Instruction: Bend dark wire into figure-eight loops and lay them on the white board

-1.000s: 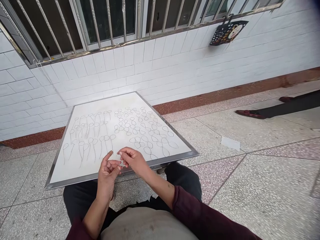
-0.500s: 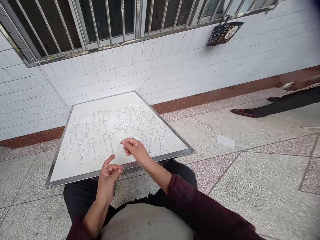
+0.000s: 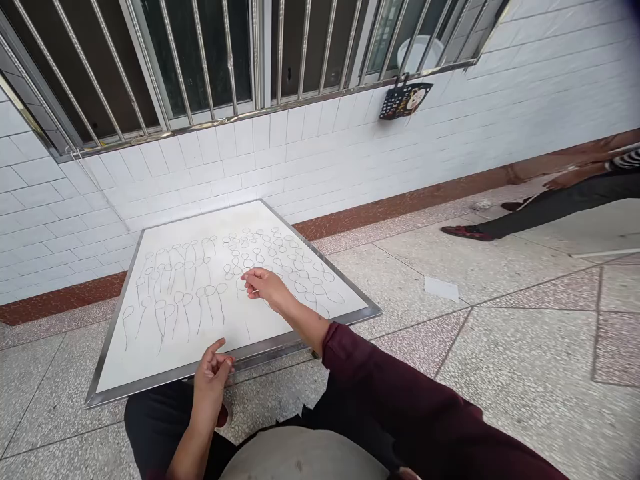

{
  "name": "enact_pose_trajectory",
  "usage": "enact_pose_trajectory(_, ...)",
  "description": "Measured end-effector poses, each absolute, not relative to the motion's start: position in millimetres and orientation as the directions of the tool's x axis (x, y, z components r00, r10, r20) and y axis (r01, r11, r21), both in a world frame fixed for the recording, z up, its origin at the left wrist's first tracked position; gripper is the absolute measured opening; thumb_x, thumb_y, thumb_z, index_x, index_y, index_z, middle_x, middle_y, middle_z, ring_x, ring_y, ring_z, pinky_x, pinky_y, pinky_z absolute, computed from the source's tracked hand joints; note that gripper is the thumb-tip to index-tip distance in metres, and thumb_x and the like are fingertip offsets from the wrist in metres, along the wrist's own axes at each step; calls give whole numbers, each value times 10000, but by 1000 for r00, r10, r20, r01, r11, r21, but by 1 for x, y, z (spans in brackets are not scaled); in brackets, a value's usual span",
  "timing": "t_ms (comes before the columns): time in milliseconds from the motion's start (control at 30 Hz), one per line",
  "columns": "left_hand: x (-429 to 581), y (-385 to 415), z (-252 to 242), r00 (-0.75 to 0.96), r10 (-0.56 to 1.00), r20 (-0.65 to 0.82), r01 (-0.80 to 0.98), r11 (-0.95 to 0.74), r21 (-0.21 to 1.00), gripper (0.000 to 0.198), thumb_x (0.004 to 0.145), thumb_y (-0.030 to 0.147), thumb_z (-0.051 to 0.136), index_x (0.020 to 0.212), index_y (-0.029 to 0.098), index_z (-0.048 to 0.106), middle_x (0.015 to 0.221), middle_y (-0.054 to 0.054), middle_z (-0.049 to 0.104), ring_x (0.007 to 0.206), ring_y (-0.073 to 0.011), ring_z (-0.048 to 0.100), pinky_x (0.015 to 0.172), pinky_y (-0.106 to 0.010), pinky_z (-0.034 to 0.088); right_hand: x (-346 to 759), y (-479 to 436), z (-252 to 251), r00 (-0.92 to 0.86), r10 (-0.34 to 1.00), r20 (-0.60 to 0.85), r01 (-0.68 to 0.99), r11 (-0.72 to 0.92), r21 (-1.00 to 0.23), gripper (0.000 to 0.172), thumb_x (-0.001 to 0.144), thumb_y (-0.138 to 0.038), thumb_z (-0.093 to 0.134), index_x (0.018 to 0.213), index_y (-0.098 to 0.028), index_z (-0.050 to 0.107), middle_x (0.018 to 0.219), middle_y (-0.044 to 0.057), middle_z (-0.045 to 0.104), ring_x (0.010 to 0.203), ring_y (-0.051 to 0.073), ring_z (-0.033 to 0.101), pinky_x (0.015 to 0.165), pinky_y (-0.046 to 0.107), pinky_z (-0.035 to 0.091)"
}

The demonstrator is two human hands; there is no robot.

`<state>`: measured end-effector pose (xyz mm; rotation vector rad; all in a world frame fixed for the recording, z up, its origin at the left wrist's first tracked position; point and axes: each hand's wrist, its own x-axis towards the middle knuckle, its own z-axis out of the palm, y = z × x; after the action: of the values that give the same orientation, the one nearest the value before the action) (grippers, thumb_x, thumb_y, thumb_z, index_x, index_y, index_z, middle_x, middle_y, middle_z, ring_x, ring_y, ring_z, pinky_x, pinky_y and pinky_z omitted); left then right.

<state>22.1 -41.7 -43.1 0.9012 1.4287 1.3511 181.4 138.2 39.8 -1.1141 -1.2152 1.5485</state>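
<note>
A white board (image 3: 150, 370) with a grey metal frame lies in front of me, bearing rows of thin dark looped strands. Those on the left, such as one looped strand (image 3: 209, 300), have a single loop and a long tail; many on the right, like this double-looped strand (image 3: 320, 293), form figure-eights. Over the board's middle, my right hand (image 3: 263, 285) is closed in a pinch on a thin strand (image 3: 247, 329), part of which shows below the fingers. My left hand (image 3: 213, 370) is at the front edge, thumb and finger pinched; what they hold, if anything, is too small to make out.
A white tiled wall (image 3: 300, 160) with a barred window (image 3: 210, 60) stands behind the board. A dark patterned bag (image 3: 405, 100) hangs from the bars. To the right, another person's leg (image 3: 545, 207) stretches over the floor, near a white paper piece (image 3: 441, 288).
My right hand has moved farther from the front edge, away from my left hand, which stays pinched near that edge. The view has shifted, so the board appears lower. The other person's arm has moved.
</note>
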Motion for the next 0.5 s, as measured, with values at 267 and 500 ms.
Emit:
enact_pose_trajectory(267,-62,-32,-65,-732,657,180,247,10,969,590,812,542,602,1252,150,588,735,-24,629,818,-209,639,723,-304,486,162,184,42,-206,964,-167,-18,-174,-985,79,840,-153,621,769,-166,654,686,2,608,603,97,602,558,218,566)
enact_pose_trajectory(500,-75,-28,-92,-617,724,309,505,62,861,489,862,548,511,1092,156,692,813,-77,711,725,-219,680,685,-327,536,130,248,40,-189,955,-228,51,-223,-974,217,947,-303,581,1092,-146,617,1052,62,651,860,156,649,746,330,573)
